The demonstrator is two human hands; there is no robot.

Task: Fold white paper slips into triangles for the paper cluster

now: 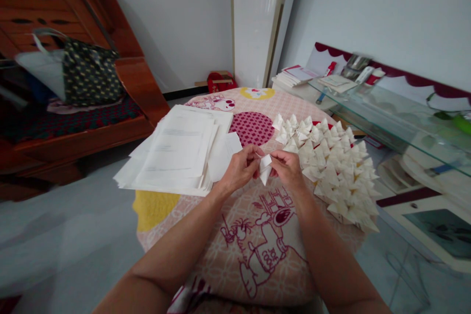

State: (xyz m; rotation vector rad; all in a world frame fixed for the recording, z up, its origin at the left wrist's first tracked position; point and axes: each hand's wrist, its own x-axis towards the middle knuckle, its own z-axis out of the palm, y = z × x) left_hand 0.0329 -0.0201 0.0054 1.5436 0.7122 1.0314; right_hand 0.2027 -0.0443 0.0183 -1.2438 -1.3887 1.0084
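A small folded piece of white paper (265, 169) is held over the middle of the round table, its pointed end toward me. My left hand (241, 168) pinches its left side, and my right hand (287, 167) pinches the right side. Both hands are closed, with the fingertips partly hidden behind the paper. Just left of my left hand lies a stack of white paper sheets (172, 149), with a smaller loose piece (231, 143) at its right edge. Close to my right hand stand rows of folded white paper pieces (327, 162) with points upward.
A patterned cloth (257, 265) covers the table. To the right is a glass shelf unit (397, 127) bearing papers and small items. A wooden bench (136, 93) with a dotted bag (91, 71) stands left. Behind the table rises a white upright air conditioner (253, 24).
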